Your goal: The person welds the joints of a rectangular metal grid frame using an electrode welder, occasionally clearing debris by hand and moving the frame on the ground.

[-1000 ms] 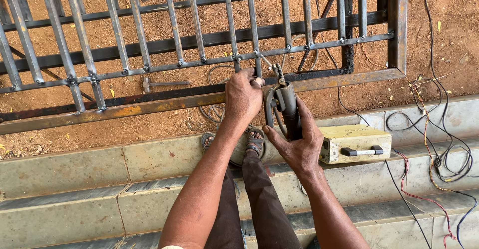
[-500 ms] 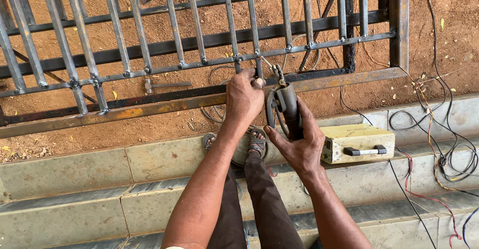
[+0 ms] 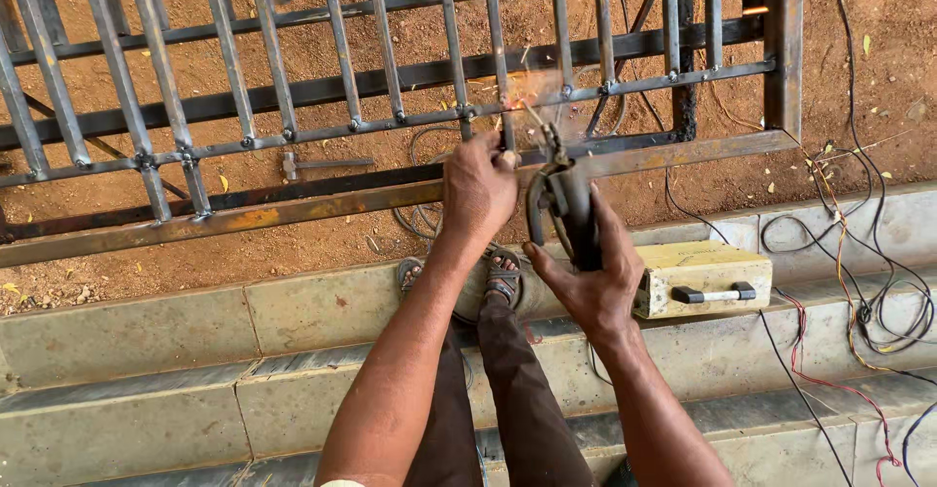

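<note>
A metal gate frame (image 3: 371,82) with many upright bars lies flat on the reddish dirt. My right hand (image 3: 586,282) grips a dark welding electrode holder (image 3: 566,199), its thin rod tip touching a bar joint where a small glow and sparks (image 3: 522,97) show. My left hand (image 3: 478,189) rests closed on the frame's lower rail next to that joint, fingers curled around a bar. My sandalled feet (image 3: 493,277) stand on the concrete step below.
A yellowish welding machine box (image 3: 703,277) with a black handle sits on the concrete step (image 3: 146,336) at the right. Tangled cables (image 3: 869,282) spread over the step and dirt on the right. A hammer (image 3: 322,165) lies under the bars.
Both hands stay at the same joint; sparks and a glow now appear at the rod tip. The view has shifted slightly.
</note>
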